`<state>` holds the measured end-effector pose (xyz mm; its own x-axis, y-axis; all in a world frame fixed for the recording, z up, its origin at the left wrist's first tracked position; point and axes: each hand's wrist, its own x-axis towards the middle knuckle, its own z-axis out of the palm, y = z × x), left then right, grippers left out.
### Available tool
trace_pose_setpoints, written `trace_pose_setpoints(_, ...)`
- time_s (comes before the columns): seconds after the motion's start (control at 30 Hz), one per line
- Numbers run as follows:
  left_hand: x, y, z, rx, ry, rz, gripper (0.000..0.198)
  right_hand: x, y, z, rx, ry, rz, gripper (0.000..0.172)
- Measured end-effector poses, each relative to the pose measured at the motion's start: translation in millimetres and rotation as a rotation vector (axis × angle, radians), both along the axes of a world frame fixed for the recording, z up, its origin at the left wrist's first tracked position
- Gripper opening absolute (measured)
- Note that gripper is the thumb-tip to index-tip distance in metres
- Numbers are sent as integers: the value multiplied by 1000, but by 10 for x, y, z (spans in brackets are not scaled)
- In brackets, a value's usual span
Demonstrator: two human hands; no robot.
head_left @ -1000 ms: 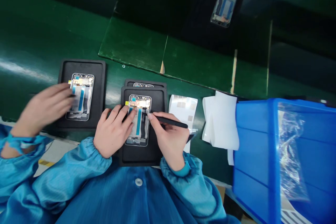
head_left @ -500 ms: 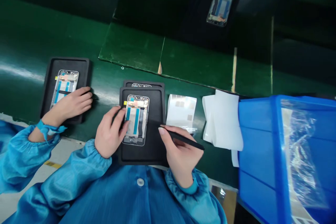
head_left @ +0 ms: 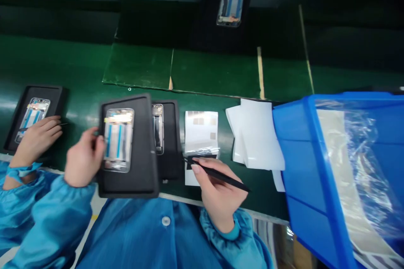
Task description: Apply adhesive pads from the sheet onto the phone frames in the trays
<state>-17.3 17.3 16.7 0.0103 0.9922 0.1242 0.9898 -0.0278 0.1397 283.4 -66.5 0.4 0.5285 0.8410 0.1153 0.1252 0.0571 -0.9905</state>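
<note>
My left hand (head_left: 83, 155) grips the left edge of a black tray (head_left: 142, 147), which is tilted and raised. Inside it lies an opened phone (head_left: 119, 141) with blue strips. Partly covered by that tray, a second black tray (head_left: 172, 143) rests on the bench and holds another opened phone (head_left: 159, 128). My right hand (head_left: 217, 189) is closed around black tweezers (head_left: 224, 176), their tips pointing left near the second tray's right edge. Just beyond this hand is a sticker sheet (head_left: 202, 130) with small grey squares.
Several white sheets (head_left: 257, 134) lie beside a blue bin (head_left: 293, 151) containing clear plastic film (head_left: 366, 155). At left, a co-worker's hand (head_left: 39, 138) is over a phone in a black tray (head_left: 57, 96). Another phone (head_left: 231, 8) lies at the back on the green bench (head_left: 139, 65).
My left hand has moved left and lifted the upper tray with its phone, uncovering part of the tray beneath. My right hand keeps the tweezers. The view has shifted.
</note>
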Motion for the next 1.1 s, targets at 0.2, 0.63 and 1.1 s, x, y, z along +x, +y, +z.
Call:
trace_pose_setpoints(0.2, -599, 356, 271, -2, 219, 29, 27, 479, -64, -87, -6, -37, -248, 13)
trace_pose_setpoints(0.63, 1999, -70, 80, -226, -103, -813, 40, 799, -130, -318, -137, 25, -258, 16)
trace_pose_setpoints(1.1, 1951, -62, -180, -178, -383, -749, 13, 706, -108, -284, -31, -69, 95, 13)
